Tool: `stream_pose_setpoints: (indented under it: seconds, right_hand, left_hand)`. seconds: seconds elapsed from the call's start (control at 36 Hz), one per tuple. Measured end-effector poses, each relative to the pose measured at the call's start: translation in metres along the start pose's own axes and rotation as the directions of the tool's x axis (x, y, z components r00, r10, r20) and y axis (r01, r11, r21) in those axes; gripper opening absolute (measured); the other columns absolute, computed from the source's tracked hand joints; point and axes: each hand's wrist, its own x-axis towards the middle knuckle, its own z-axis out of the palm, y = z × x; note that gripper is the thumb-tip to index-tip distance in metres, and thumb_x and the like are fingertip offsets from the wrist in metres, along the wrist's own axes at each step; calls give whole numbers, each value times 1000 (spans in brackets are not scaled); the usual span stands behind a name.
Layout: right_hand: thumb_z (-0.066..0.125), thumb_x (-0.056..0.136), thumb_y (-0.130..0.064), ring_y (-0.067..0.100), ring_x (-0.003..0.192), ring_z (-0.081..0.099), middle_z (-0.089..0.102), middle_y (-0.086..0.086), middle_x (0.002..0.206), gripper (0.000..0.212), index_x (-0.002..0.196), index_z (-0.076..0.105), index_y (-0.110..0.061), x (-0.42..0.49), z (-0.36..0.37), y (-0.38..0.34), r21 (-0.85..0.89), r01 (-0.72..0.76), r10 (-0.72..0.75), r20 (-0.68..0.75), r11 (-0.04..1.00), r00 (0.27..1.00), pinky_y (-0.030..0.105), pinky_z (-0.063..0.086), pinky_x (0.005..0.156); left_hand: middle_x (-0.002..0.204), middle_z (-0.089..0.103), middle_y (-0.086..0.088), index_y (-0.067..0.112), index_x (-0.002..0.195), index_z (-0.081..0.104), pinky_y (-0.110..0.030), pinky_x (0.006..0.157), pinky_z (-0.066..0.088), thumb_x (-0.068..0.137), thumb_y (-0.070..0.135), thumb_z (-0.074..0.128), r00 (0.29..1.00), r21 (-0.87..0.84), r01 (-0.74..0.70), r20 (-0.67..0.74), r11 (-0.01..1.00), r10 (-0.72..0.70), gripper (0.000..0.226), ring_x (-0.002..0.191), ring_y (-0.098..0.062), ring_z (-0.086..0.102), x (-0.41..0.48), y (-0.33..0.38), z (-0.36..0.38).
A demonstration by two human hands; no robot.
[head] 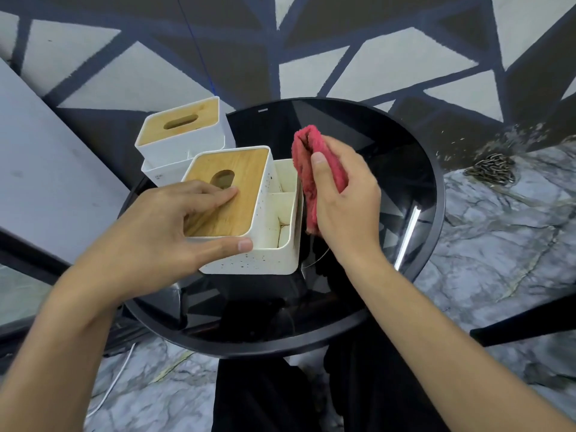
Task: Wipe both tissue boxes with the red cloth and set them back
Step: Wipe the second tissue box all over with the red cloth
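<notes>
**Red cloth against the side of the near box**

My right hand (pixel 346 194) holds the red cloth (pixel 307 169) folded into a thick pad. The thumb lies across its front, and the fingers behind it are out of sight. The cloth is fuzzy and deep pink-red, standing on edge against the right wall of the near tissue box (pixel 268 260).

That box is white plastic with a light wooden lid and an oval slot. Open side compartments run along its right. The walls are peppered with dark specks, and the compartment floors are stained brown.

My left hand (pixel 156 232) clamps the box at its near left corner, with the fingers flat on the lid and the thumb pressed along the front wall. My fingertips cover part of the slot. I cannot tell whether the box rests on the table or is raised off it.

The far tissue box (pixel 180 129) has the same make and a cleaner look. It sits just behind and to the left, and its lower front is hidden by the near one.

Both forearms reach in from the bottom corners, bare, converging over the round black glass table (pixel 436 213). Around the table lies a grey marble floor (pixel 498 260), with a heap of chain (pixel 492 169) to the right.
</notes>
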Motion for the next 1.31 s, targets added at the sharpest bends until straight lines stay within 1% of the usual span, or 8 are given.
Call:
stream_pose_setpoints:
  seconds: [0.11,0.22,0.36,0.47,0.56,0.75,1.03,1.31]
  right_hand:
    - [58,109,-25,2,121,65,73,-10,127,32,140,69,-25,24,-8,-8,-64,64,-62,23,996,998,33,54,108]
    - [58,107,-24,9,115,68,76,-11,117,28,130,74,-27,42,-7,-18,-160,113,-103,71,981,992,35,55,104]
    - [52,108,-33,22,106,65,66,1,113,26,117,76,-31,48,11,-13,-453,151,22,355,878,935,44,57,93]
    - [46,113,-36,24,110,57,52,-4,118,29,121,73,-29,41,15,-20,-531,196,51,415,824,909,45,56,89]
    - [45,113,-35,24,107,56,48,-3,119,29,113,72,-23,42,12,-24,-581,224,86,457,782,885,47,56,91]
    - [44,113,-36,23,102,59,45,-2,118,34,96,69,-20,34,1,-33,-586,217,152,515,781,843,50,57,89]
    - [49,113,-35,16,100,60,49,0,112,35,88,67,-20,14,-12,-33,-494,217,85,519,842,851,42,57,88]
    - [50,112,-35,9,94,58,45,-8,114,30,101,74,-20,-13,-29,-46,-485,222,105,560,846,822,30,55,82]
  left_hand:
    - [139,61,31,40,144,64,-31,107,46,57,94,61,1000,25,22,-13,999,-22,102,132,5,53,1,6,1]
    - [140,62,29,39,144,65,-39,109,48,56,95,58,998,50,47,-35,998,-46,105,134,2,52,3,14,6]
    - [138,63,27,38,143,65,-49,108,50,57,96,56,996,63,71,-62,996,-67,104,134,-4,54,4,18,11]
    - [135,64,27,37,143,66,-51,107,51,61,96,56,994,75,67,-90,995,-60,102,133,-8,56,2,17,14]
    - [134,65,26,36,142,67,-52,106,52,62,95,56,994,81,65,-98,995,-57,100,132,-8,57,2,18,15]
    - [132,65,27,36,142,67,-53,104,52,61,97,55,994,66,58,-92,996,-52,102,132,-8,57,2,16,15]
    - [133,65,27,36,142,67,-51,101,54,62,95,54,994,60,57,-98,997,-51,101,128,-4,58,2,17,17]
    - [134,66,23,33,143,67,-52,101,54,64,96,52,994,86,45,-105,995,-36,102,129,-8,59,2,15,19]
